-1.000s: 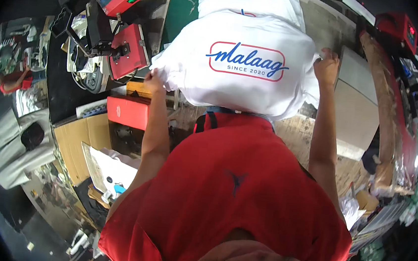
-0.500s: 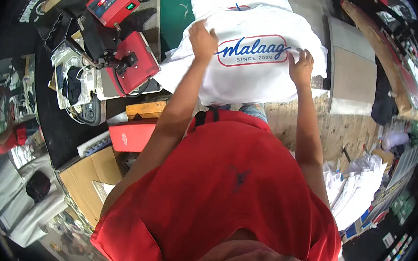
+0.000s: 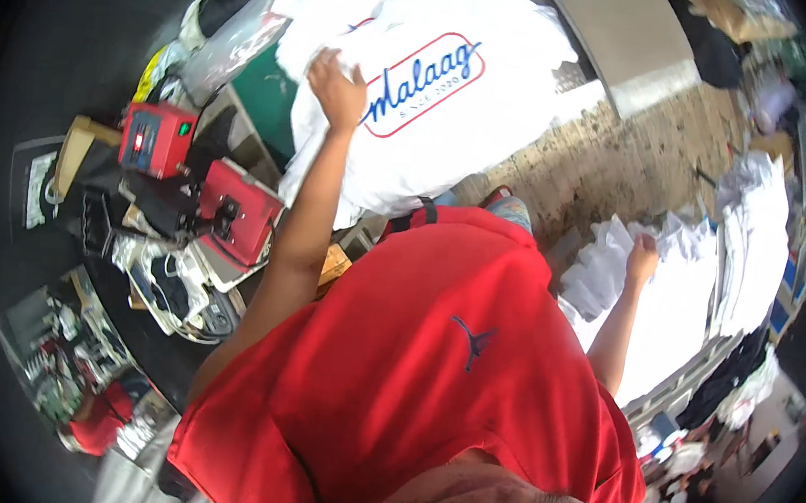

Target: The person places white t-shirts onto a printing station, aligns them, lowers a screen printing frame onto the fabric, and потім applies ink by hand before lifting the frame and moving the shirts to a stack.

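left hand [image 3: 338, 93] is open, seemingly empty, at the printed shirt [image 3: 429, 86] in the upper centre, while right hand [image 3: 643, 259], grip unclear, has moved to white cloth [image 3: 667, 318] at right, leaving the shirt one-handed

White shirt [image 3: 445, 97] glaring; picture corners black, edges bent

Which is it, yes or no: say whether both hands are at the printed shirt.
No: the left hand is at the printed shirt, but the right hand is away from it, at the white pile.
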### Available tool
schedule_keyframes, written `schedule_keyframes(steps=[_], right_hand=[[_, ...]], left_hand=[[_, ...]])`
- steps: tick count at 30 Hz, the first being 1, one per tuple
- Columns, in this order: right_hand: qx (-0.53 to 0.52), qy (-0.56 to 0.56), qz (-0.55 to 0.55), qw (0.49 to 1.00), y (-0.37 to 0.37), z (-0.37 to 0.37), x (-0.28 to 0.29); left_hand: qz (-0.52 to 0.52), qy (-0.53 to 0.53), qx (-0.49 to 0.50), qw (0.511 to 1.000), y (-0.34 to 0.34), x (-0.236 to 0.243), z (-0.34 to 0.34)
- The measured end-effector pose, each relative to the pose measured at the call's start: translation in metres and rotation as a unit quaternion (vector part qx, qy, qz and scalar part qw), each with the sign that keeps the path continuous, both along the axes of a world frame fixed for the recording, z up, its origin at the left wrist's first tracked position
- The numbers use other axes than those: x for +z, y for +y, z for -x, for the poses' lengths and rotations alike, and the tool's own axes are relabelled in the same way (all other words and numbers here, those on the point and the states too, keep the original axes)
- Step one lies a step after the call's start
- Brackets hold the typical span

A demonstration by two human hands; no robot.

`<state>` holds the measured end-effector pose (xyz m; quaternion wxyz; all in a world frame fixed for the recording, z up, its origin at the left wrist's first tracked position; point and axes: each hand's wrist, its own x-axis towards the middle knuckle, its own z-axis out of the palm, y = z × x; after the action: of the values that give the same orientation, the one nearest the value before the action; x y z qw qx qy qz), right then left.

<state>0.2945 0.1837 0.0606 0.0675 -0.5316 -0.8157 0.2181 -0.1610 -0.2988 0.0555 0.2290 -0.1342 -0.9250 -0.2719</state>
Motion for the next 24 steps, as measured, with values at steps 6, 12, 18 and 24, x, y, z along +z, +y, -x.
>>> schedule_keyframes(steps=[6,12,18,24], right_hand=[[-0.137,-0.05,-0.302,0.942,-0.003,-0.148,-0.03],[-0.336,-0.045,-0.005,0.941,-0.015,-0.212,-0.078],[-0.453,-0.058,-0.017,0.89,0.01,-0.221,-0.05],[-0.404,-0.059,-0.252,0.878,0.093,-0.373,-0.075]], left_hand=[[0.143,-0.106,-0.214,0.96,0.046,-0.065,-0.088],[0.267,-0.147,-0.174,0.936,0.071,-0.072,-0.096],[0.117,-0.181,-0.333,0.918,0.155,-0.017,-0.158],[0.014,-0.322,-0.51,0.797,0.262,0.005,-0.173]])
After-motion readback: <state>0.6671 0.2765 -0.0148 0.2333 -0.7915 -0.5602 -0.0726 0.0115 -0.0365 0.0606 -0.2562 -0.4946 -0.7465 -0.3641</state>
